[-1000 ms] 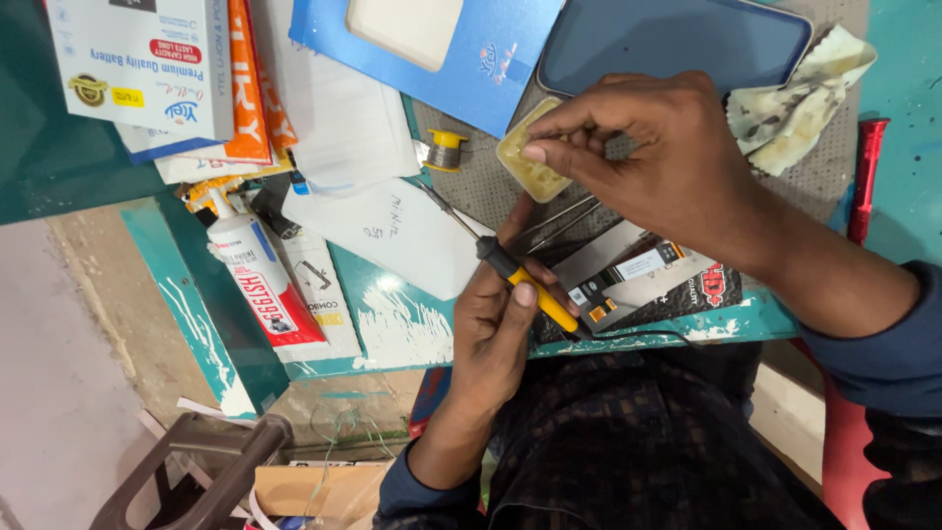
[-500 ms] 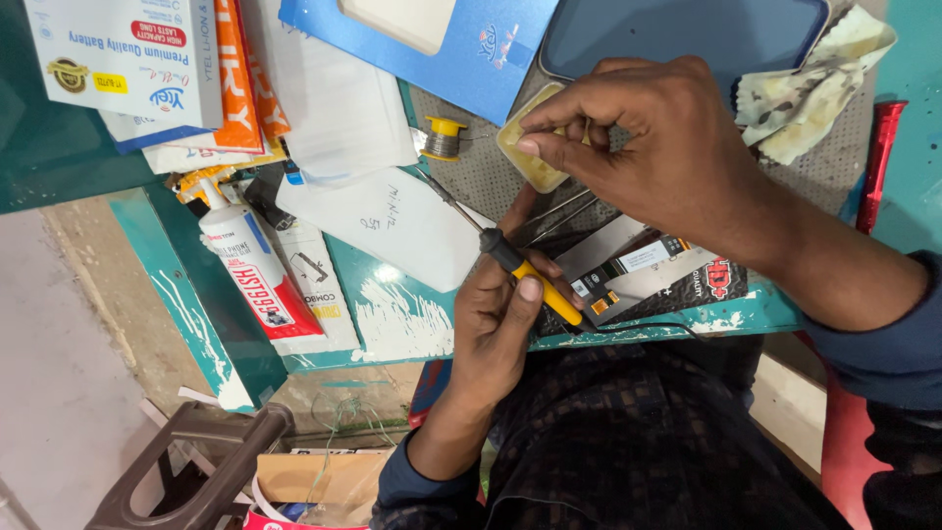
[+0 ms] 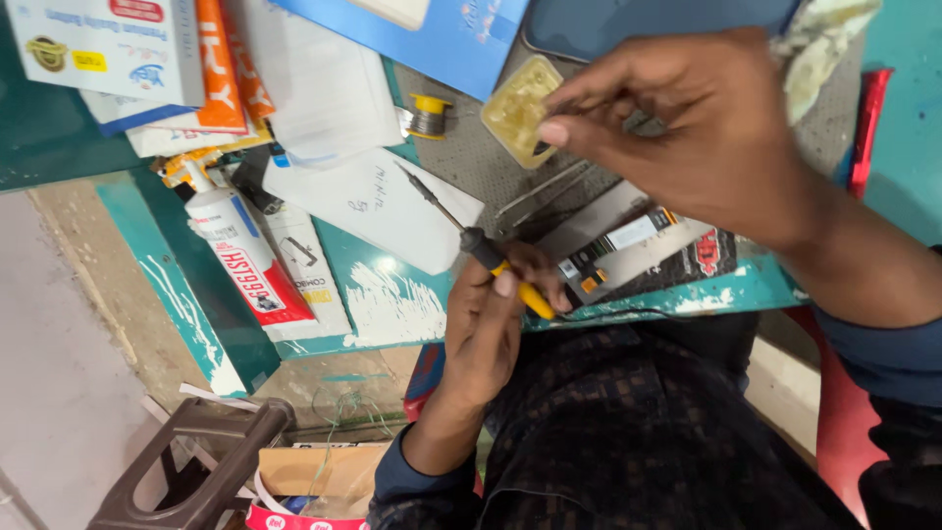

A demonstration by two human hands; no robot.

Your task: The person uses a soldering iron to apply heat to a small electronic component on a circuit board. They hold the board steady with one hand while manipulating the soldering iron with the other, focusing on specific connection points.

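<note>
My left hand (image 3: 486, 334) grips a soldering iron (image 3: 510, 277) by its black and yellow handle, at the near table edge. The thin tip points up-left over a white paper (image 3: 383, 201). My right hand (image 3: 706, 128) hovers above the grey work mat (image 3: 471, 162) with its fingertips pinched together beside a square tin of yellowish paste (image 3: 512, 106). A small grey piece seems held between the fingers, mostly hidden. An opened phone with its circuit board (image 3: 628, 245) lies on the mat below that hand, next to metal tweezers (image 3: 549, 191).
A solder spool (image 3: 429, 116) stands left of the tin. A red and white tube (image 3: 240, 260), boxes and papers (image 3: 147, 59) crowd the left of the teal table (image 3: 392, 294). A blue phone back (image 3: 648, 20), a cloth (image 3: 829, 44) and a red tool (image 3: 863, 108) lie far right. A stool (image 3: 196, 461) stands below.
My right hand has lifted away from the opened phone toward the paste tin. My left hand has kept the soldering iron in about the same place.
</note>
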